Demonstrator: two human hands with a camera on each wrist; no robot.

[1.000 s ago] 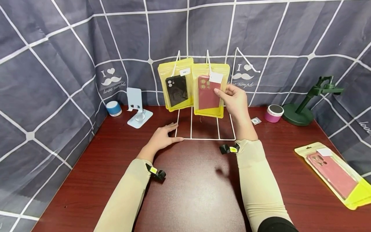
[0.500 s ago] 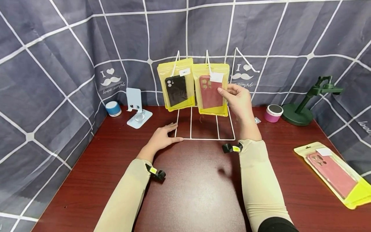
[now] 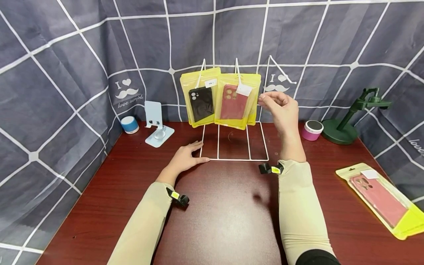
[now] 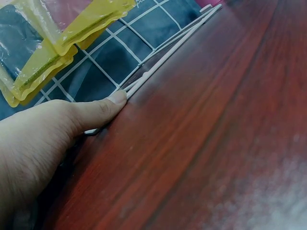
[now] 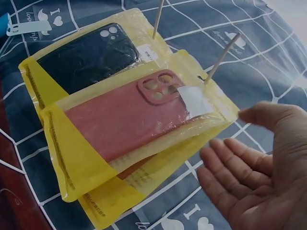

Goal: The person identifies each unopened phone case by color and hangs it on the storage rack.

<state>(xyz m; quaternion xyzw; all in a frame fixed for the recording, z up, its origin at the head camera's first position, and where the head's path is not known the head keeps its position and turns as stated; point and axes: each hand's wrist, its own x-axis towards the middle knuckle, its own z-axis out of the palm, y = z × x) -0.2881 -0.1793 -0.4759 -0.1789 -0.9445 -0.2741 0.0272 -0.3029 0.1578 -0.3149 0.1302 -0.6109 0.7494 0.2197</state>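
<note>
A white wire display rack (image 3: 238,159) stands on the table. My left hand (image 3: 184,158) rests at its lower left corner, fingers straight, thumb pressing on the front wire (image 4: 158,64). From its middle hook hangs a yellow-edged clear bag with a red phone case (image 3: 233,105), tilted, with another yellow bag (image 5: 112,203) behind it. The left hook carries a bag with a black phone case (image 3: 201,103). Just right of the red case's bag is my right hand (image 3: 282,110). In the right wrist view its fingers are loosely bent, nothing between them, the thumb close to the bag's top corner.
The rack's right hook (image 3: 283,70) carries nothing. Another bagged red phone case (image 3: 379,198) lies on the table at right. Along the back stand a blue speaker-like cylinder (image 3: 129,124), a light blue phone stand (image 3: 159,134), a pink one (image 3: 312,130) and a green stand (image 3: 341,130).
My right hand let go of the bag with the red phone case and moved right. That bag swung left and tilted, baring the one behind. My left hand stayed put.
</note>
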